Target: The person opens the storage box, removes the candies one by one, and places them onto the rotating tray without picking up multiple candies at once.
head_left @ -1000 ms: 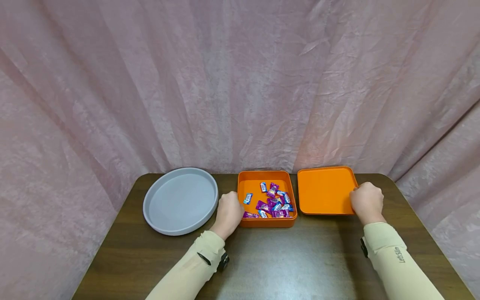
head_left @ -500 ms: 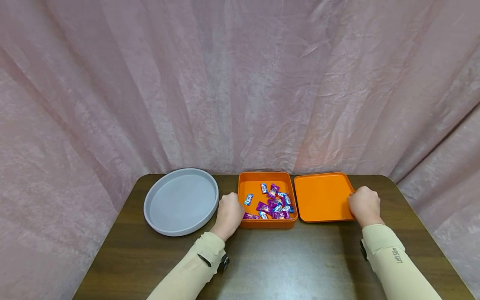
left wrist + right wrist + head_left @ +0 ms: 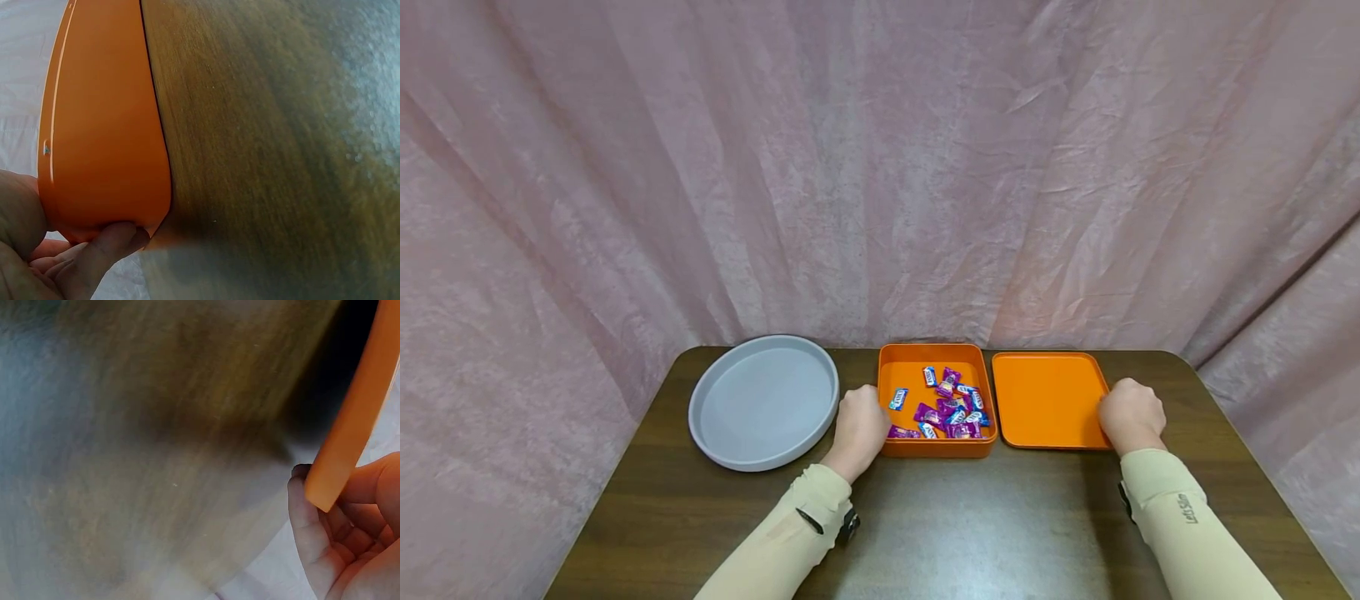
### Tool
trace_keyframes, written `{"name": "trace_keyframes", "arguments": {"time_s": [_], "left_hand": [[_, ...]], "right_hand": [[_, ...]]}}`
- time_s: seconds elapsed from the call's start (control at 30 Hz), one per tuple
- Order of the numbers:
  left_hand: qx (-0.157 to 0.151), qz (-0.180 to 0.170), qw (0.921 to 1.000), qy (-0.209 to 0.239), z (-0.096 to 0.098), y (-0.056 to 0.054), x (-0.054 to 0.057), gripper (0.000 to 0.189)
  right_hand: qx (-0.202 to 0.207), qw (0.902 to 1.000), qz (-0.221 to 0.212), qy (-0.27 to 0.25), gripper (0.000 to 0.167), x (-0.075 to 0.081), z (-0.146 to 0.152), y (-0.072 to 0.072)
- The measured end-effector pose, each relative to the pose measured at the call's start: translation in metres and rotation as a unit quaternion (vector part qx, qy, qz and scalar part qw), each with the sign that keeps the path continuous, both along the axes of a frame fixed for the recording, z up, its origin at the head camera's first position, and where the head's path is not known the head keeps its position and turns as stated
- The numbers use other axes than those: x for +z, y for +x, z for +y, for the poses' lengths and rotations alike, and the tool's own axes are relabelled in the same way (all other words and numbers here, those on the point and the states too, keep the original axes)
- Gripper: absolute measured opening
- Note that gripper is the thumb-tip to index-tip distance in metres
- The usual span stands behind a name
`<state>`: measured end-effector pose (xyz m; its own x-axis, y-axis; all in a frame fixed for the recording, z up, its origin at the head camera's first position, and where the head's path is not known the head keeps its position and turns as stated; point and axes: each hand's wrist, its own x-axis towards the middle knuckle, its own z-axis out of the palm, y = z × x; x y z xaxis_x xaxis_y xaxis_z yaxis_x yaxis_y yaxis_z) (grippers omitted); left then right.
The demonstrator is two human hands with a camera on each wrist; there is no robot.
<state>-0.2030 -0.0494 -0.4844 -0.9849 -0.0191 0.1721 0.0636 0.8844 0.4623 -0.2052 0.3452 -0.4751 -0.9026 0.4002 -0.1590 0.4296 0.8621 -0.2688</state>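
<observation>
In the head view an orange box (image 3: 936, 448) sits open on the table, with several purple-wrapped candies (image 3: 928, 414) and blue-and-white wrapped candies (image 3: 898, 399) in it. My left hand (image 3: 857, 427) grips the box's left side; the left wrist view has its fingers curled against the orange wall (image 3: 106, 125). To the right of the box is its orange lid (image 3: 1051, 400), rim upward. My right hand (image 3: 1132, 417) holds the lid's right edge; in the right wrist view the lid's edge (image 3: 347, 437) lies between thumb and fingers, with a dark shadow beneath.
A round grey tray (image 3: 763, 404) lies left of the box, near the left hand. Everything stands on a brown wooden table (image 3: 955, 525) whose back edge meets a pink curtain (image 3: 880, 167).
The lid has come down from a tilted pose, its front edge lower in view and its surface more level. My right hand has moved slightly with it. Left hand and box stay put.
</observation>
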Motion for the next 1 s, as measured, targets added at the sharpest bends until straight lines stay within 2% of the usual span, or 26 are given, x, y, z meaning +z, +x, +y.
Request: {"name": "trace_keyframes", "arguments": {"time_s": [0.23, 0.47, 0.6, 0.83, 1.0], "left_hand": [[0.002, -0.003, 1.0000, 0.001, 0.002, 0.000, -0.001, 0.006], [0.007, 0.001, 1.0000, -0.004, 0.002, 0.000, -0.003, 0.007], [0.010, 0.001, 0.9999, -0.005, 0.002, 0.000, -0.003, 0.006], [0.007, 0.003, 0.9999, -0.007, 0.002, -0.001, -0.004, 0.007], [0.006, 0.006, 1.0000, -0.003, 0.002, -0.002, -0.006, 0.007]], "right_hand": [[-0.011, 0.9998, -0.018, 0.003, 0.035, -0.007, 0.005, -0.002], [-0.004, 0.9999, -0.003, 0.011, 0.029, -0.009, 0.004, -0.003], [0.003, 0.9999, 0.004, 0.012, 0.032, -0.009, 0.001, -0.003], [0.020, 0.9987, 0.047, 0.010, 0.036, 0.004, -0.017, -0.009], [0.050, 0.9925, 0.112, 0.000, 0.032, 0.020, -0.046, -0.012]]}}
